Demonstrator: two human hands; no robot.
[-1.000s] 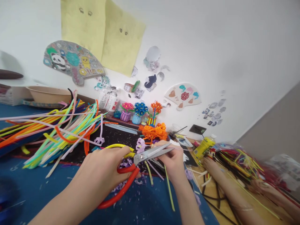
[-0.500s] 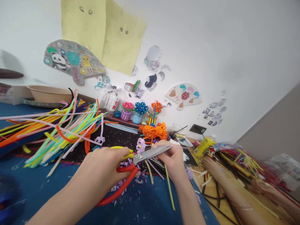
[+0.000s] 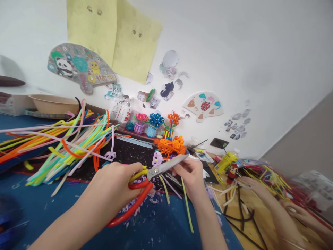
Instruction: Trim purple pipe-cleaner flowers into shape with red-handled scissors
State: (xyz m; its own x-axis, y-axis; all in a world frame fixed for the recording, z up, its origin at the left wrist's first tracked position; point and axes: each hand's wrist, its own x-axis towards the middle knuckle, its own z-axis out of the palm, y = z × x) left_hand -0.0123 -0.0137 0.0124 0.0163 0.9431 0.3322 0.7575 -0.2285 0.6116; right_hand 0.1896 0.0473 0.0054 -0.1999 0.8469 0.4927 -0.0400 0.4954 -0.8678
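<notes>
My left hand (image 3: 118, 182) is closed around a pair of red-handled scissors (image 3: 162, 169), whose blades point up and right. A yellow curved piece (image 3: 137, 174) shows by its fingers; whether it belongs to the scissors I cannot tell. My right hand (image 3: 191, 173) is pinched just beyond the blades, and what is between its fingertips is hidden. Left of it, behind the blades, is a lavender looped pipe cleaner (image 3: 156, 159). A yellow-green strip (image 3: 187, 208) extends below the right hand. Purple fuzz clippings (image 3: 153, 199) lie under the scissors.
Many coloured pipe cleaners (image 3: 70, 149) are heaped at left. Pipe-cleaner flower pots (image 3: 152, 130) and orange pieces (image 3: 170, 145) stand behind my hands. At right, another person's hands (image 3: 256, 185) are near dark strips (image 3: 243, 218) and a yellow bottle (image 3: 229, 161).
The scissor blades have tilted up slightly and look more closed, their tip no longer overlapping my right hand's fingers as much. The other person's hand has shifted right.
</notes>
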